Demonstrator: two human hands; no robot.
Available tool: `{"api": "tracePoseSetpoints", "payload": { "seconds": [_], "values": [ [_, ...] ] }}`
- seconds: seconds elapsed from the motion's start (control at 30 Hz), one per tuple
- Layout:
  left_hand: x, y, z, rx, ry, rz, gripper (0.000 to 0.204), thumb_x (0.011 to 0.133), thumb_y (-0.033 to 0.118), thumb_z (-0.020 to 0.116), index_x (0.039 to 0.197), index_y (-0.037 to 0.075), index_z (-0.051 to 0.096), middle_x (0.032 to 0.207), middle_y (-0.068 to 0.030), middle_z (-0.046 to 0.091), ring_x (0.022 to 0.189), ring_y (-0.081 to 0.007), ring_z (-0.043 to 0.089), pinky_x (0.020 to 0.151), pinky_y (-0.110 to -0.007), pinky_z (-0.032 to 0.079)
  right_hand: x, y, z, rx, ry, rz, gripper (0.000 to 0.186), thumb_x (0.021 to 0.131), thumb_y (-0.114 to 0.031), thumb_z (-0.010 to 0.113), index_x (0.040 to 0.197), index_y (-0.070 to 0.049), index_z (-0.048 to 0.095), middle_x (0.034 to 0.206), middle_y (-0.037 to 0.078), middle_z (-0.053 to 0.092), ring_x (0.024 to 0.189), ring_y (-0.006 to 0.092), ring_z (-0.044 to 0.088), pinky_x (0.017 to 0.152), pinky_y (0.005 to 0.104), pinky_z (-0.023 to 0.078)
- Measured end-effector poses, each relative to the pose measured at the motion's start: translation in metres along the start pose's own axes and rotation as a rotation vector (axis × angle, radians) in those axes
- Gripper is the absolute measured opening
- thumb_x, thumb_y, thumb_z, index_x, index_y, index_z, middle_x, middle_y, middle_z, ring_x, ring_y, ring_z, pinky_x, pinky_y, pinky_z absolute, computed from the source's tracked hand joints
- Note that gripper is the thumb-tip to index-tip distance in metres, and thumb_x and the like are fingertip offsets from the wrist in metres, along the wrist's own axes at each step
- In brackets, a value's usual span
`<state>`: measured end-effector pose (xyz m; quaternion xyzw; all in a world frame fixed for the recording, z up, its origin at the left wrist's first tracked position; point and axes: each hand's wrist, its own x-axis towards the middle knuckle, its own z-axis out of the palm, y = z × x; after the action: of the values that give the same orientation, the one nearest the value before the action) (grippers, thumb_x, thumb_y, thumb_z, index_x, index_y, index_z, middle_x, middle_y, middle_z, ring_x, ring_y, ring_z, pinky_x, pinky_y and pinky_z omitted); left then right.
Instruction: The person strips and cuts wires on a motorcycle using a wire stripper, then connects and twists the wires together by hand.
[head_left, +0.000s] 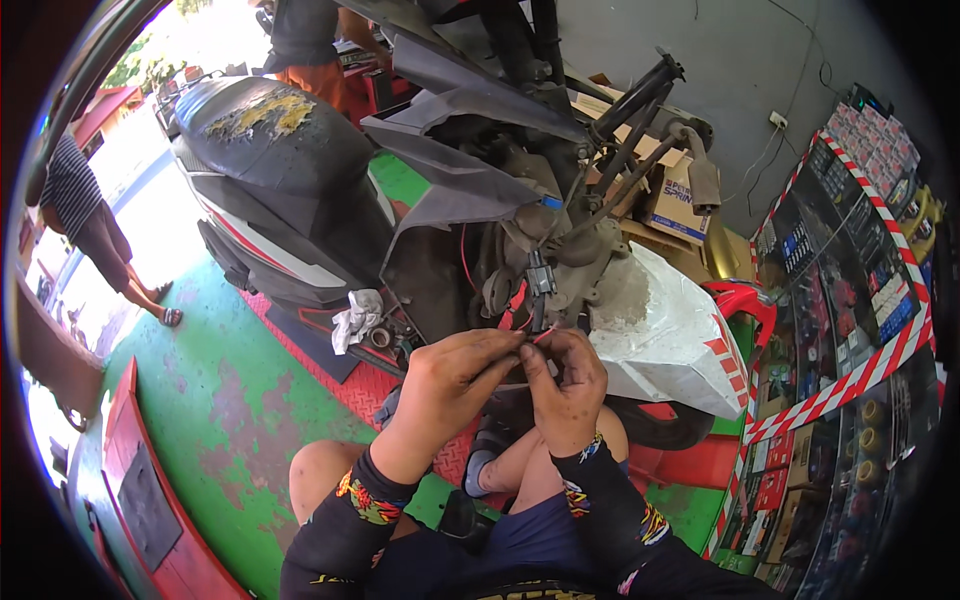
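Note:
Both hands meet in front of a partly stripped scooter [440, 250]. My left hand [460, 375] has its fingers bent and pinched together at the end of a thin wire [540, 338]. Thumb and fingertips of my right hand [567, 385] close on the same wire, which looks dark with some red. The fingertips hide most of it. Just above them hangs a dark grey connector [541, 277] with wires running up into the bare front frame. A strip of red wire or tape [515, 302] shows to its left.
A white front fender [665, 330] lies to the right, by a glass display case [840, 300] edged with striped tape. A crumpled white rag [357, 318] rests on the scooter's footboard. The torn seat [270, 125] is left. Two other people stand farther back.

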<state>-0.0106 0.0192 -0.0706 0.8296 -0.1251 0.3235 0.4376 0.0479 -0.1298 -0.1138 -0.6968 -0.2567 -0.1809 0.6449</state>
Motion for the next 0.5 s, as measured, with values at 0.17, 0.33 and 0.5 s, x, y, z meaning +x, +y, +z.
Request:
{"api": "tracePoseSetpoints", "payload": {
  "seconds": [0.17,0.33,0.5],
  "values": [
    [0.002,0.001,-0.003,-0.085,-0.033,-0.090,0.028,0.083,-0.001,0.076,0.111,-0.002,0.075,0.106,-0.0169,0.076,0.092,-0.0259,0.076,0.079,-0.032,0.060,0.005,0.016,-0.006,0.174,-0.114,-0.017,0.016,0.093,-0.010,0.073,0.097,0.001,0.061,0.093,0.011,0.061,0.082,0.0210,0.059,0.077,0.0291,0.047],
    [0.003,0.001,-0.004,-0.148,-0.055,-0.146,0.031,0.081,-0.003,0.077,0.112,-0.003,0.075,0.105,-0.0170,0.076,0.093,-0.0222,0.075,0.080,-0.030,0.059,0.007,0.022,-0.007,0.423,-0.202,0.029,0.024,0.097,-0.022,0.072,0.101,-0.001,0.060,0.103,0.006,0.059,0.092,0.0158,0.055,0.085,0.0268,0.043],
    [0.007,0.004,-0.006,-0.181,-0.091,-0.197,0.031,0.083,-0.002,0.077,0.114,-0.002,0.075,0.107,-0.0161,0.076,0.094,-0.0204,0.075,0.082,-0.030,0.059,0.005,0.029,-0.007,0.537,-0.168,0.044,0.020,0.097,-0.016,0.073,0.104,-0.001,0.061,0.108,0.006,0.059,0.096,0.0145,0.055,0.087,0.0266,0.043]
  ]
}}
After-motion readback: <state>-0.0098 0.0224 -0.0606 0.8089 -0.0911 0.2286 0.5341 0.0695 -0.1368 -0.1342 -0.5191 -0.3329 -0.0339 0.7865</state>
